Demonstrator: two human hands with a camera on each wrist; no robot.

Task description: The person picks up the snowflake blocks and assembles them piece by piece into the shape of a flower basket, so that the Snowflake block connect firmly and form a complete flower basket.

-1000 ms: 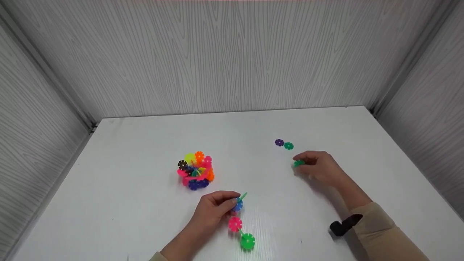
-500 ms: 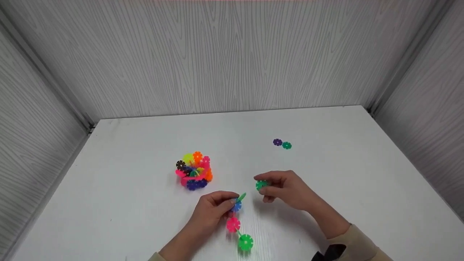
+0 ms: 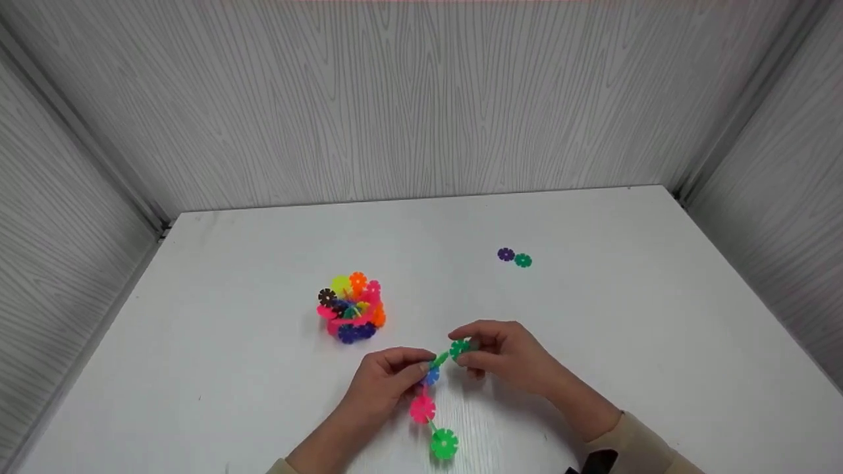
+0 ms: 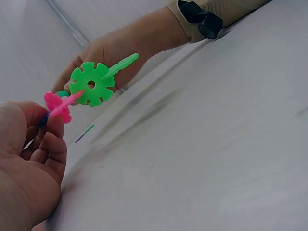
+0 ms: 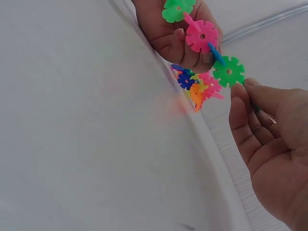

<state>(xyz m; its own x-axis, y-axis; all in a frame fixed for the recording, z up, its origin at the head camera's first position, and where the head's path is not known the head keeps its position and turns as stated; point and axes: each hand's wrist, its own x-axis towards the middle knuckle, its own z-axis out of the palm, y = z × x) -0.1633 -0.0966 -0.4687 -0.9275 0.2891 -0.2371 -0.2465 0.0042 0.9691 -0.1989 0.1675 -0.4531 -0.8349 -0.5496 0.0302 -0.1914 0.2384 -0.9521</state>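
Note:
My left hand (image 3: 388, 382) pinches a chain of slotted plastic flower discs by its blue disc (image 3: 431, 376). Below it hang a pink disc (image 3: 423, 409) and a bright green disc (image 3: 444, 444); in the left wrist view another green disc (image 4: 122, 65) is slotted edge-on into the latter. At the chain's upper end, a light green disc (image 5: 229, 71) points toward my right hand (image 3: 510, 355). That hand pinches a darker green disc (image 3: 459, 349) between thumb and finger, its edge right at the light green one.
Left of centre on the white table (image 3: 230, 296) stands a round cluster of joined colourful discs (image 3: 352, 309). Farther back on the right lie a purple disc (image 3: 506, 254) and a teal disc (image 3: 523, 260), side by side. Grey wood-grain panels (image 3: 421, 99) border the back and sides.
My right hand has carried the darker green disc left and toward me, from beyond the right side up to the chain's end. The left hand has stayed nearly still with the chain.

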